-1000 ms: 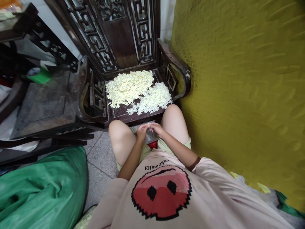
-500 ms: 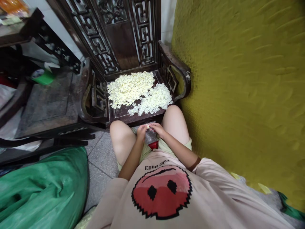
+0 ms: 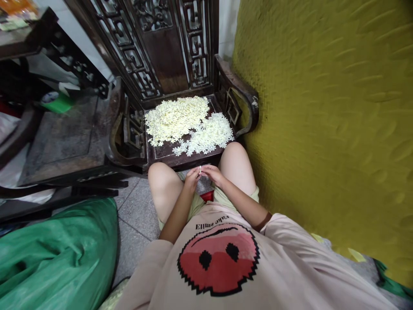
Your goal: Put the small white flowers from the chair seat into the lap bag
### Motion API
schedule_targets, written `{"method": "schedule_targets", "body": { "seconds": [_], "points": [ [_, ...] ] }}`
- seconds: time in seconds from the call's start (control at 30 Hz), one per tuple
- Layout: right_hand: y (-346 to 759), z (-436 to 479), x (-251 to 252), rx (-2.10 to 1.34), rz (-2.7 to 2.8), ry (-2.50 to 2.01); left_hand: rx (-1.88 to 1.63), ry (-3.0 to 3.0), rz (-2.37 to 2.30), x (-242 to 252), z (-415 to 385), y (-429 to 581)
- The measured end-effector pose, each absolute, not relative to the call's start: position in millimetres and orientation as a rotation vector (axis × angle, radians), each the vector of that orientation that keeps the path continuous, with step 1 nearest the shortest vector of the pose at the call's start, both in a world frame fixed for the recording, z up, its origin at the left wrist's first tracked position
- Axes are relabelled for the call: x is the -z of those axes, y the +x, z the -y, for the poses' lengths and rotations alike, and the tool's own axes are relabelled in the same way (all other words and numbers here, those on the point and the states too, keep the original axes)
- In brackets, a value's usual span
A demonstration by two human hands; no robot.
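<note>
My left hand [image 3: 191, 177] and my right hand [image 3: 213, 173] meet between my knees, fingertips pinched together on one small pale flower-shaped piece [image 3: 200, 169]. Just beyond them stands a dark carved wooden chair [image 3: 232, 82]. Its seat carries a cream-yellow heap of flower pieces [image 3: 174, 117] toward the back left and a whiter heap of flower pieces [image 3: 211, 132] at the front right. What lies in my lap below the hands is mostly hidden.
A yellow textured wall [image 3: 322, 107] closes the right side. A second dark wooden chair [image 3: 64, 133] stands to the left, with a green packet [image 3: 53, 103] behind it. A green sack [image 3: 54, 254] lies on the tiled floor [image 3: 135, 215] at lower left.
Both hands stay together between my knees with only slight finger movement on the small piece. The view has shifted a little.
</note>
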State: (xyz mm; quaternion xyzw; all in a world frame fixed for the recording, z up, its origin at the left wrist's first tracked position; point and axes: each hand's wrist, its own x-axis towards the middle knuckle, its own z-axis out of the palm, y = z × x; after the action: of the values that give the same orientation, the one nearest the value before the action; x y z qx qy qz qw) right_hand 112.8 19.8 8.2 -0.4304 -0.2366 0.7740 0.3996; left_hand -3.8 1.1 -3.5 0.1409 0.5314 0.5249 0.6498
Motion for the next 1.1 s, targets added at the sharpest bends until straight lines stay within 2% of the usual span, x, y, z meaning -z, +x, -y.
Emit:
{"method": "schedule_targets", "body": {
  "seconds": [0.83, 1.1],
  "points": [
    [114, -19, -12, -1.865, 0.617, -1.116, -1.186, 0.404, -1.172, -5, -1, -3],
    [109, -19, -4, -1.791, 0.709, -1.220, -1.247, 0.884, -1.457, 6, -3, -2]
  ]
}}
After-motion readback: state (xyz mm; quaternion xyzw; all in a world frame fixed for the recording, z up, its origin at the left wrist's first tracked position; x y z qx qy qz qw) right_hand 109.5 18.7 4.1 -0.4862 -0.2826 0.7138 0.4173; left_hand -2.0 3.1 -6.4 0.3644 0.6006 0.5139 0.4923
